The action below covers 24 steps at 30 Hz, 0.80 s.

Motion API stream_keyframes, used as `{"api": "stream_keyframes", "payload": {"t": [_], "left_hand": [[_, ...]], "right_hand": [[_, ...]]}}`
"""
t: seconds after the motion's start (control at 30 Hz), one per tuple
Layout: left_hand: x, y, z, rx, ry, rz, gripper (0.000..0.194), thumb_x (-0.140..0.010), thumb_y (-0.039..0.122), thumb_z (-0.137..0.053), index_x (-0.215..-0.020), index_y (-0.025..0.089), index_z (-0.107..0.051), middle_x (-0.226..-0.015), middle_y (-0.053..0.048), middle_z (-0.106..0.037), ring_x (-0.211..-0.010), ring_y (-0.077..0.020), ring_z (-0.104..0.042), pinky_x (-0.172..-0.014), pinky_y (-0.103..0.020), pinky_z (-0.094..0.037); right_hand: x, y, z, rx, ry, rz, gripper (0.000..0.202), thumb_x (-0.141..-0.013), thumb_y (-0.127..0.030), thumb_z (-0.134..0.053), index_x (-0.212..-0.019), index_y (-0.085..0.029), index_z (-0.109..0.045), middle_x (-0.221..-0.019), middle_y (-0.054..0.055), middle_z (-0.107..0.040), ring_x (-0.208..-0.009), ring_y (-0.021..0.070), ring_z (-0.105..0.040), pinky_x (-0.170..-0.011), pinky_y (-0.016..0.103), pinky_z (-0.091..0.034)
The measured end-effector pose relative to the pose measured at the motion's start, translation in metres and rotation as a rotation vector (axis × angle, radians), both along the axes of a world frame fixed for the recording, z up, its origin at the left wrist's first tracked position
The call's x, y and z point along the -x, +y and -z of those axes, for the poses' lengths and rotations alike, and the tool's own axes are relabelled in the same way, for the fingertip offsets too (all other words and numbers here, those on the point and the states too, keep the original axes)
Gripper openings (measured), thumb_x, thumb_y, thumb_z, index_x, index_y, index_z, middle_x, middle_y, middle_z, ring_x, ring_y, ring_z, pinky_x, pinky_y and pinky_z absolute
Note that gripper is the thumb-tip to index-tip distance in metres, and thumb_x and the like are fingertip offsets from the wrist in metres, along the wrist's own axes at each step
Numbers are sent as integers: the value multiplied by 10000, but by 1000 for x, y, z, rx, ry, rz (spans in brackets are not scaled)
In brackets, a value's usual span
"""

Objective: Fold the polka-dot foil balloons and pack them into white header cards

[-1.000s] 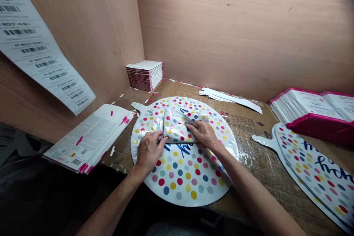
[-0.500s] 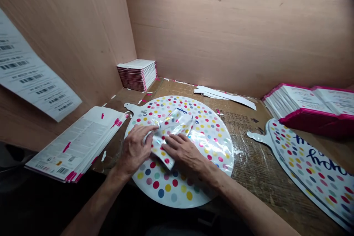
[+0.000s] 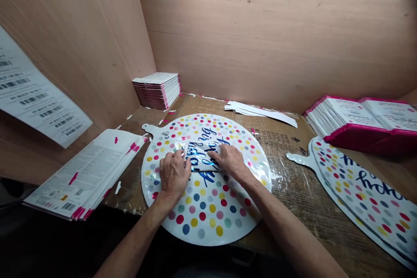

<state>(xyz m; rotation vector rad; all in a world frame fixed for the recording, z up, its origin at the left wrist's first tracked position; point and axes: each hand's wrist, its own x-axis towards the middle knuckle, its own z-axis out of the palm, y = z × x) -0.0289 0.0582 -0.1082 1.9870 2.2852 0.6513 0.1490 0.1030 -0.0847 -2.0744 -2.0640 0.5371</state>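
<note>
Half a second earlier the folded balloon (image 3: 202, 157) lay askew with its dotted face up and the right hand (image 3: 230, 160) spread across it; now it lay straight, narrower, with blue lettering on top, and the right hand had drawn in to its right end. The blue lettering on the flat balloon (image 3: 208, 221) beneath, mostly covered before, showed again above and below the fold. There was one folded balloon, on the middle of that one flat round balloon, and at the right lay at least two overlapping dotted balloons (image 3: 368, 200). One stack of cards (image 3: 158, 90) stood in the corner, one pile of printed cards (image 3: 87, 171) lay at the left, and two rows of pink-edged cards (image 3: 352, 115) stood at the right; the white strips (image 3: 260, 113) overlapped too much to count. The left hand (image 3: 175, 174) had its fingers bunched together, pinching the left end against the thumb. The right fingers were curled, touching the right end; whether they pinched it could not be told.
</note>
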Motion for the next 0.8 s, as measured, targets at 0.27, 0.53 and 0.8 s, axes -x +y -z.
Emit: {"api": "stream_keyframes", "payload": {"t": [0.27,0.53,0.8], "left_hand": [[5,-4,13,-83,95,78,237,-915,279,-522,-1070,139,-635,-958,-141,-675,-949,-300,-610,-856,-419,-483],[16,-14,-1,-21,-369,89,305,-941,380,-476,-1121,182,-623,-1004,-93,-722,-991,-246,-658,-877,-372,-511],[92,-40,-34,-72,-144,-89,371,-906,403,-541,-1187,168,-597,-1057,-130,-722,-1007,-281,-664,-881,-398,-509]], "right_hand": [[37,33,-20,-153,-310,-438,349,-885,-437,-664,-1057,-133,-673,-1200,180,-606,-1079,280,-578,-874,338,-430],[35,-13,-14,-154,-22,-575,257,-922,-344,-636,-1128,-206,-567,-1032,62,-688,-908,197,-627,-705,273,-398],[28,-31,-3,-15,208,-589,244,-924,-386,-531,-757,-209,-527,-752,18,-616,-687,161,-538,-609,267,-337]]}}
